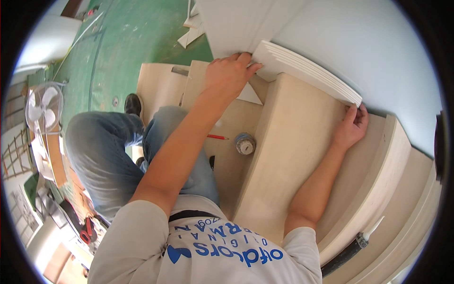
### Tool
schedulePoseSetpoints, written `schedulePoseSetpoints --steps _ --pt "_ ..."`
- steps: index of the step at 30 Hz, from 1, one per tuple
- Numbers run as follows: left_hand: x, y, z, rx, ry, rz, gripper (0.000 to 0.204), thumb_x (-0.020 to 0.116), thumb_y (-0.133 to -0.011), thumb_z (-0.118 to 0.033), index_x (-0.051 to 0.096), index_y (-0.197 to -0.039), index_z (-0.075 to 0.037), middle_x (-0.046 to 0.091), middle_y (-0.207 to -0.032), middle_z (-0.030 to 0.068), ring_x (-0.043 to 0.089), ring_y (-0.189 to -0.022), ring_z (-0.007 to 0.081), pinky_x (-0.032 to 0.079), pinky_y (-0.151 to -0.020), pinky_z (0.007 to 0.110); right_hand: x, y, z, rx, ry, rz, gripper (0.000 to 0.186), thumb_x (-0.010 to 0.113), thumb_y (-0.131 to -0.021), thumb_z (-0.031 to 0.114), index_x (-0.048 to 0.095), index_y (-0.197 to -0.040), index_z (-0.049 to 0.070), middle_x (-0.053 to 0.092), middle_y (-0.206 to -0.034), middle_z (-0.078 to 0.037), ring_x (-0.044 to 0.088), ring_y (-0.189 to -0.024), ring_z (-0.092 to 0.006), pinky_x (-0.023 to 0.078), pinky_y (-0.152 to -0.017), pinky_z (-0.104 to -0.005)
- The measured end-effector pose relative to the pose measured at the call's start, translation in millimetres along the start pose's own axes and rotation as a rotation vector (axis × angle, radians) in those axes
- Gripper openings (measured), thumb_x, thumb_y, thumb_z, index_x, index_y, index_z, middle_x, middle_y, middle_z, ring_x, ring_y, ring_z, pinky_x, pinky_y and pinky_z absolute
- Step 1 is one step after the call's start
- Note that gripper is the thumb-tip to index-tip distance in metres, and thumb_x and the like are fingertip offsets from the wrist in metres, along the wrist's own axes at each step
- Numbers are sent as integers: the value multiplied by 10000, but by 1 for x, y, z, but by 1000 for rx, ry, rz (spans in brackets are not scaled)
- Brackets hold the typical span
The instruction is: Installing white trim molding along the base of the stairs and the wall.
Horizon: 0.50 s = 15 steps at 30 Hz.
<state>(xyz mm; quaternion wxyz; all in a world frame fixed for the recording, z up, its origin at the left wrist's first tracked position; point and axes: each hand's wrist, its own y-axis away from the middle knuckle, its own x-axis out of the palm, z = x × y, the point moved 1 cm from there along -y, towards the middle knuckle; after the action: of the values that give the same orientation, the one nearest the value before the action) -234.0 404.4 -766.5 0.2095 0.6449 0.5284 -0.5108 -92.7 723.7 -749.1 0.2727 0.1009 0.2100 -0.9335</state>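
A short white skirting board (302, 68) with grooved edges leans along the pale wall, over a light wooden stair step (288, 128). My left hand (231, 73) is at its left end, the fingers bent against the end and the thumb near the board's face. With thumb and fingers closed, my right hand (351, 127) pinches the board's lower right corner. Below my left hand lies a white triangular offcut (249, 94), partly behind the step. On the lower step are a red pencil (218, 137) and a round whitish object (245, 144) whose kind I cannot make out.
A dark sealant gun with a white nozzle (351, 251) lies on the steps at my right. White trim strips (193, 32) rest on the green floor (137, 33) at the far side. To the left stands a fan (43, 108); a red-handled tool (87, 230) is nearer.
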Motion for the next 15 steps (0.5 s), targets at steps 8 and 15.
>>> schedulePoseSetpoints --steps 8,15 --pt "-4 3 4 47 3 -6 389 642 -987 -456 659 -868 -86 706 -757 90 687 -684 337 551 -644 431 -1 1 -8 -24 29 3 342 687 -1011 208 637 -1254 -28 710 -1015 -51 685 -895 -131 469 -662 -244" --pt "-3 3 1 62 4 -15 396 646 -987 -447 642 -841 -79 698 -744 87 688 -666 336 551 -626 425 -5 0 -13 -30 57 -2 330 694 -1008 210 643 -1243 -17 710 -1008 -48 688 -895 -128 469 -665 -244"
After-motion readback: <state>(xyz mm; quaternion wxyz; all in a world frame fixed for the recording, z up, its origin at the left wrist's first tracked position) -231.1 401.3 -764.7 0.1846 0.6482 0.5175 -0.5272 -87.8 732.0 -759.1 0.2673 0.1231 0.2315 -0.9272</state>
